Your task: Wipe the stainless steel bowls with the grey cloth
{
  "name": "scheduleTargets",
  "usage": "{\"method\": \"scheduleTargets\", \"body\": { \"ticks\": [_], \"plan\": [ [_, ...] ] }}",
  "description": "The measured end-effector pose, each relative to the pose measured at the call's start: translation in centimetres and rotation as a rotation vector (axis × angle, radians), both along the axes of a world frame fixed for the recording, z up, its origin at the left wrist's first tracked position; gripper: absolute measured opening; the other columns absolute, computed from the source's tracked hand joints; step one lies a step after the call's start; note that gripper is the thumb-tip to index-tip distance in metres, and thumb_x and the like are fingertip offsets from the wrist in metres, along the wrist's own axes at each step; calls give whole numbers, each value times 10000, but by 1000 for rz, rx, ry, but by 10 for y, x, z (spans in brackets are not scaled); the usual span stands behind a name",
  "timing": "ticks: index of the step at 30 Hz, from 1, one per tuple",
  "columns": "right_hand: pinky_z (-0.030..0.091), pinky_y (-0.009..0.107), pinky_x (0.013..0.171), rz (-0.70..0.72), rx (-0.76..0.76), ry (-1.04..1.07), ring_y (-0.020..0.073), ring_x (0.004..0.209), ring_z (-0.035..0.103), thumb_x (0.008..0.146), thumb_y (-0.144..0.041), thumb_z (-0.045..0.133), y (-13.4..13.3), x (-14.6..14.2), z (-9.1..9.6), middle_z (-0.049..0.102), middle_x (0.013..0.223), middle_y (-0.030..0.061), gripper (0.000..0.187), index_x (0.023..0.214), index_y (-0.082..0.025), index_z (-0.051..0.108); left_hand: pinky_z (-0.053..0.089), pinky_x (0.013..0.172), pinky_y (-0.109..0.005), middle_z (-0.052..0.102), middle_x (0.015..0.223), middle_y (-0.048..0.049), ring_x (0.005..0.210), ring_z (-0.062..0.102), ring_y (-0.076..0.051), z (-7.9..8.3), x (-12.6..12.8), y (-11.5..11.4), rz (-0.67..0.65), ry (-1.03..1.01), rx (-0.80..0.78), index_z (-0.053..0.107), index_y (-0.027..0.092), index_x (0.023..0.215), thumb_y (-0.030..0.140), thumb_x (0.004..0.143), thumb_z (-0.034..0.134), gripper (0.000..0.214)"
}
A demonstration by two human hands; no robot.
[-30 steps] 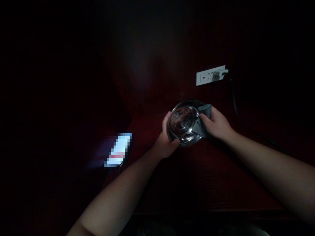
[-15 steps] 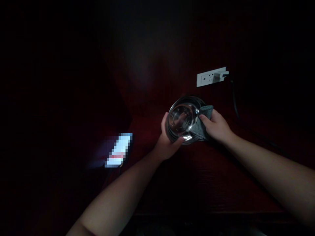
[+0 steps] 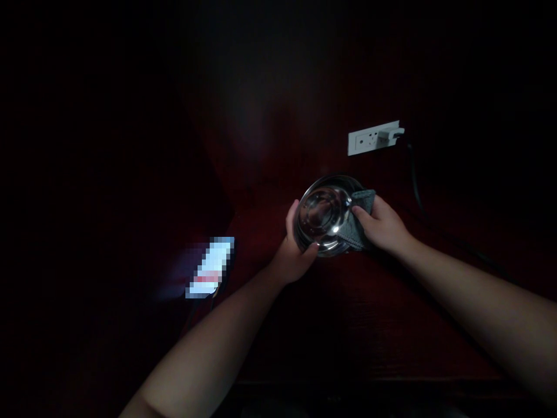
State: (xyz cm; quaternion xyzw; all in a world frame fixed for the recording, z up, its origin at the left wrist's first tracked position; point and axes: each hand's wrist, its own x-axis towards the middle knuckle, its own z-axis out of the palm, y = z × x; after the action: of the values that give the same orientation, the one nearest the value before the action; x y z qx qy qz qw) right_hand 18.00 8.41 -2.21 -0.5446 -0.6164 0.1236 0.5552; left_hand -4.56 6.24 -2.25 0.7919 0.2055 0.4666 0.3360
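A shiny metal bowl [image 3: 321, 210] is tilted in front of me with its inside facing me. My left hand [image 3: 295, 252] grips it by the left side, thumb over the near rim and fingers behind the wall. On the opposite side, my right hand [image 3: 385, 225] pinches a grey-green cloth [image 3: 357, 229] folded over the bowl's right rim. The right thumb lies on top of the cloth; the other fingers are mostly hidden behind it.
A dark red wooden table [image 3: 348, 325] lies below my arms. A white wall socket [image 3: 369, 139] holds a plug with a black cord [image 3: 415, 180] running down to the right. At left, a lit screen [image 3: 211, 268], blurred out, leans near a side panel. The surroundings are very dark.
The bowl has turned slightly in my hands, and my left thumb has slid a little to the left along its rim. The cloth has barely shifted.
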Motion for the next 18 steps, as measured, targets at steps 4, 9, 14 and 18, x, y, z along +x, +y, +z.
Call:
{"method": "scheduleTargets", "body": {
  "ticks": [4, 9, 14, 18],
  "plan": [
    [508, 528, 867, -5, -11, -15, 319, 945, 658, 823, -348, 552, 0, 1, 0, 695, 996, 105, 231, 998, -208, 609, 279, 1167, -575, 363, 1514, -208, 1400, 379, -326, 0, 0, 1, -3, 2, -22, -104, 213, 1515, 396, 875, 592, 963],
    [494, 523, 885, -26, 16, -43, 320, 962, 653, 820, -335, 553, -2, 1, 2, 695, 1023, 111, 233, 1007, -207, 606, 277, 1167, -575, 378, 1502, -213, 1388, 393, -340, -2, -1, 1, 11, 10, -34, -77, 207, 1522, 428, 862, 602, 972],
    [500, 512, 875, -31, 31, -57, 312, 941, 656, 820, -330, 553, -2, 0, 3, 698, 1002, 107, 213, 987, -208, 606, 257, 1180, -552, 372, 1506, -212, 1397, 379, -328, -4, -1, 2, 5, -3, -4, -77, 196, 1522, 421, 864, 603, 973],
    [508, 509, 871, -23, 58, -57, 309, 944, 657, 824, -329, 552, -3, 0, 4, 698, 1015, 102, 221, 1004, -214, 606, 260, 1179, -554, 360, 1515, -204, 1402, 372, -322, -3, -2, 3, -6, 12, 2, -86, 203, 1520, 414, 875, 585, 955]
  ]
}}
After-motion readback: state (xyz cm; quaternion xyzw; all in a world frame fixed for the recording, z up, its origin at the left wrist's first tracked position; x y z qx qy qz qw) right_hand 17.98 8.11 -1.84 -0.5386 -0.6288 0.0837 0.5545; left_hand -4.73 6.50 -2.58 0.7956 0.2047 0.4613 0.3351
